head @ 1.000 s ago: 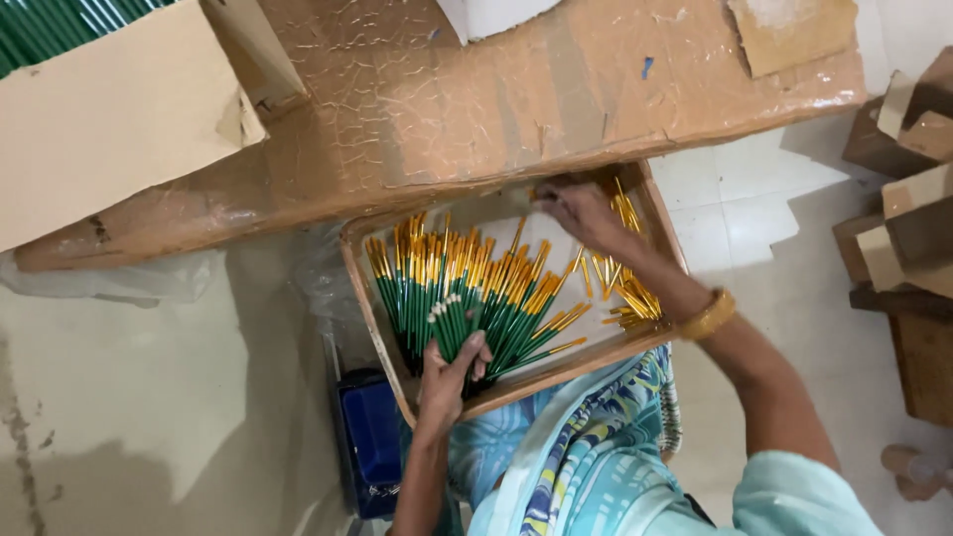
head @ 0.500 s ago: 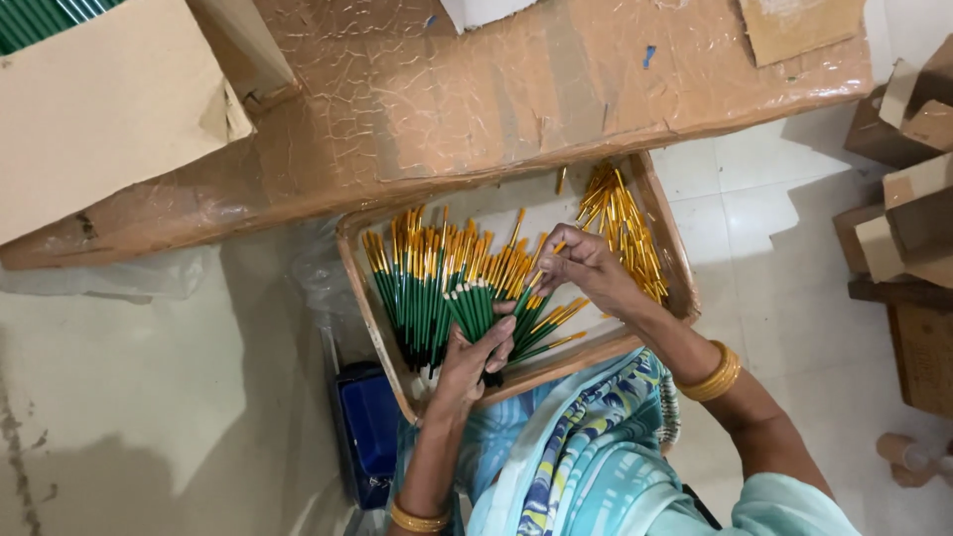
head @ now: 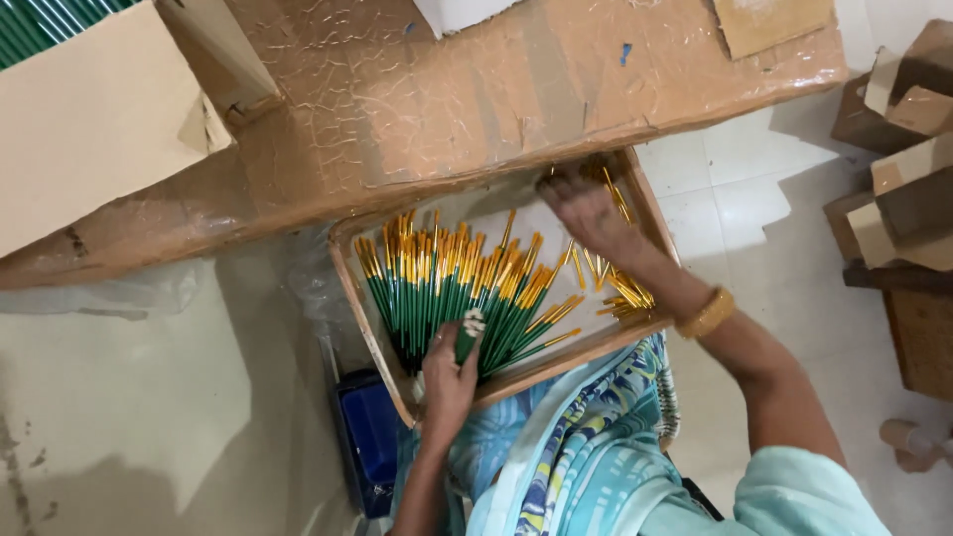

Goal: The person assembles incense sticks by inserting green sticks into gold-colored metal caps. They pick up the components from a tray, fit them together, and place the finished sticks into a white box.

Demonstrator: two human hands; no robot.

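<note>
Head view shows our right hand (head: 586,210) has moved since half a second ago: it was resting on the green brushes near the middle of the tray (head: 372,333), and now it sits at the tray's far right corner, on the loose gold-tipped pieces (head: 620,290) heaped there. That hand is blurred, fingers curled downward onto the pile; we cannot tell whether they are closed on anything. A gold bangle (head: 707,314) rides on that wrist.

Our left hand (head: 449,375) has hardly shifted. It is at the tray's near edge, clamped on a small bunch of brushes (head: 471,328) whose pale bristle ends stick up between thumb and fingers.

As we read it, one bundle is held while the other hand goes for more parts from the far corner.

The tray is a shallow wooden one with a pale floor. Its left and middle hold a fanned heap of green-handled brushes (head: 447,288) with gold collars pointing away from us. Beyond the tray lies a brown wrapped surface (head: 427,109), and left of that an open cardboard box (head: 89,119) with more green sticks showing at its far corner. Below the tray's near left corner sits a blue box (head: 369,437).
</note>
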